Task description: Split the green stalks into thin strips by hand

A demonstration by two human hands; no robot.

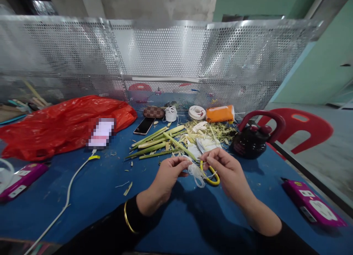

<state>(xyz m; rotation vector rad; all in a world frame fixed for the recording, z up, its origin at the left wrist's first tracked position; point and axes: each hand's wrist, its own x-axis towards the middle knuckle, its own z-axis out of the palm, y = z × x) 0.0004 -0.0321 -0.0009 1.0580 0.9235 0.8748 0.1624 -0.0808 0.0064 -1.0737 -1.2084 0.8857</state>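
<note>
My left hand [169, 174] pinches a tangle of thin white string [196, 171] between thumb and fingertips. Close by on its right, my right hand [227, 169] has its fingers pressed together on a strand of the same string. Scissors with yellow handles [213, 179] lie just under the string, their blades pointing away over a white paper [212, 144]; fingers partly cover them. Behind my hands lie cut green stalks [157, 142], with a pile of shredded plant bits [220, 130] to their right.
A red plastic bag [60, 119], a plugged-in phone [101, 134] and a dark phone [144, 126] lie on the left. A black kettle [249, 142] and purple power strip [311, 203] stand right. String spool [171, 114], tape roll [196, 112] and orange packet [220, 114] line the back.
</note>
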